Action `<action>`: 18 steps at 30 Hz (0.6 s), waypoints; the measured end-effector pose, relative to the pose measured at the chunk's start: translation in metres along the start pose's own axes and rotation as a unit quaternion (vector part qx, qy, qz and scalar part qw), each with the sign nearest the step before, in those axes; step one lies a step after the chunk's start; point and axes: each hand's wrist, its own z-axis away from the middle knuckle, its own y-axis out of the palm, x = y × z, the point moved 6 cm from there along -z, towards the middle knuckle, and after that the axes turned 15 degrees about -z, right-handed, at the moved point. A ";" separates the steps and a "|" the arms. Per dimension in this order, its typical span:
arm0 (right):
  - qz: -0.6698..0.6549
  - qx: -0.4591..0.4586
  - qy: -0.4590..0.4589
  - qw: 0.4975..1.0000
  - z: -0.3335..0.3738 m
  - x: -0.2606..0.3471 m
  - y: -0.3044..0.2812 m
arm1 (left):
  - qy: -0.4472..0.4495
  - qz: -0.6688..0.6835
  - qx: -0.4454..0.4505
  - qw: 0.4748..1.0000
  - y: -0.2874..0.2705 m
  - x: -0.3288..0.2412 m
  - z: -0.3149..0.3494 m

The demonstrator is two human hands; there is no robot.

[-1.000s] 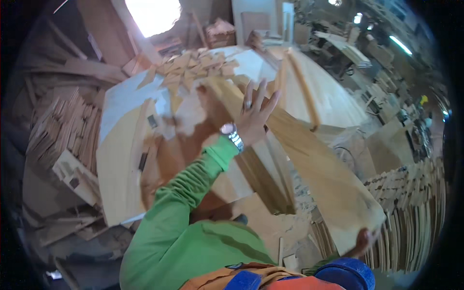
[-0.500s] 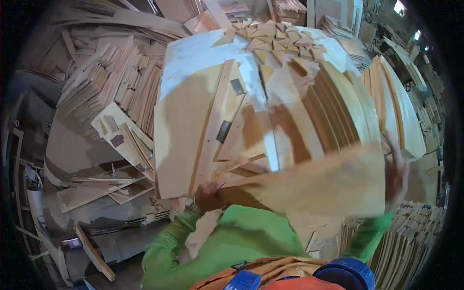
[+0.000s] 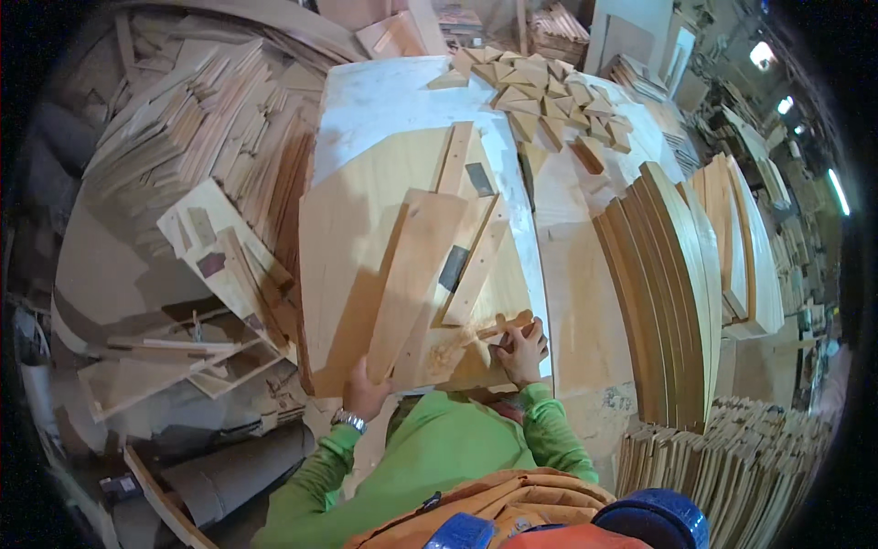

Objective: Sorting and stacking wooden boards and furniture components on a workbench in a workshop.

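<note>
A wooden board lies lengthwise on a plywood panel, beside wooden strips and dark plates fixed on it. My left hand grips the board's near end, thumb on top, fingers partly hidden. Close to the panel's near right corner, my right hand is closed with bent fingers on a small wooden piece. Sawdust is scattered between the two hands.
Curved wooden pieces stand side by side on the right. Small wooden blocks are heaped at the far end. Board stacks fill the left, and upright slats stand at the near right. A wooden jig sits left of the panel.
The board has turned from lying crosswise in front of me to lengthwise on the panel. My right hand has left its right end and moved left to the small wooden piece.
</note>
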 end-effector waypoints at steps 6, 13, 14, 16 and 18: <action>-0.025 -0.004 -0.022 0.999 0.001 0.005 0.023 | 0.017 -0.033 -0.040 0.999 0.011 0.006 -0.009; -0.058 0.020 -0.055 0.997 0.041 0.022 0.082 | 0.070 0.053 -0.021 0.996 0.015 -0.066 -0.079; -0.065 0.018 -0.073 0.995 0.045 0.025 0.079 | 0.073 0.050 -0.023 0.996 0.017 -0.063 -0.091; -0.064 0.025 -0.070 0.995 0.046 0.028 0.072 | 0.058 -0.026 -0.016 0.998 0.027 -0.053 -0.113; -0.063 0.037 -0.066 0.995 0.045 0.032 0.069 | 0.061 -0.096 -0.055 0.992 0.035 -0.047 -0.129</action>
